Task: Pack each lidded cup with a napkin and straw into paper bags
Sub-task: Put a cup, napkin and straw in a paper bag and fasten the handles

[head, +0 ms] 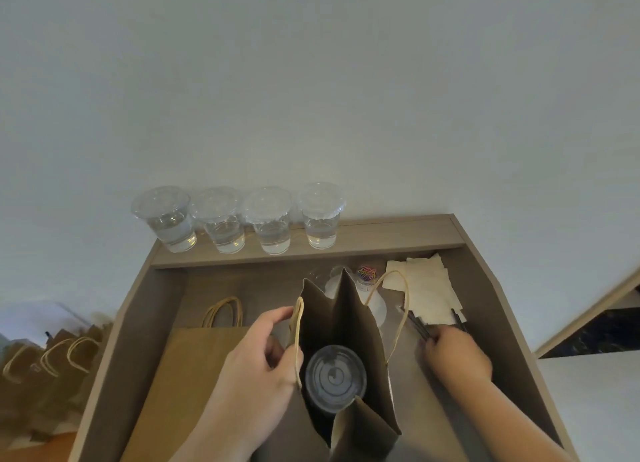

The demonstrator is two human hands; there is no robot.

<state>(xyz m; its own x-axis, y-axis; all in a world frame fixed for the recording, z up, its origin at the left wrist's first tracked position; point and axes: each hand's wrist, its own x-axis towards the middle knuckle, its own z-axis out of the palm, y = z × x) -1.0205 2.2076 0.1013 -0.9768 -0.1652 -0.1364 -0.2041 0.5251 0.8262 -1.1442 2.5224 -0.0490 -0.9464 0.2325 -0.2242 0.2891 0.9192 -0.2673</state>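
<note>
Looking down from the head camera, a brown paper bag stands open at the middle of a wooden table. A lidded cup sits upright at the bottom of it. The left hand pinches the bag's left rim beside the cord handle, holding the mouth wide. The right hand lies palm down to the right of the bag, fingertips curled onto a bundle of dark straws; whether it has one in its grip cannot be told. Cream napkins lie just beyond the straws. Four more cups wait on the ledge at the back, and a flat bag lies at left. The step looks to be fetching a straw. To do it well, pick out one only, keep the rim held open, and slide the straw down beside the cup, not onto the lid.
</note>
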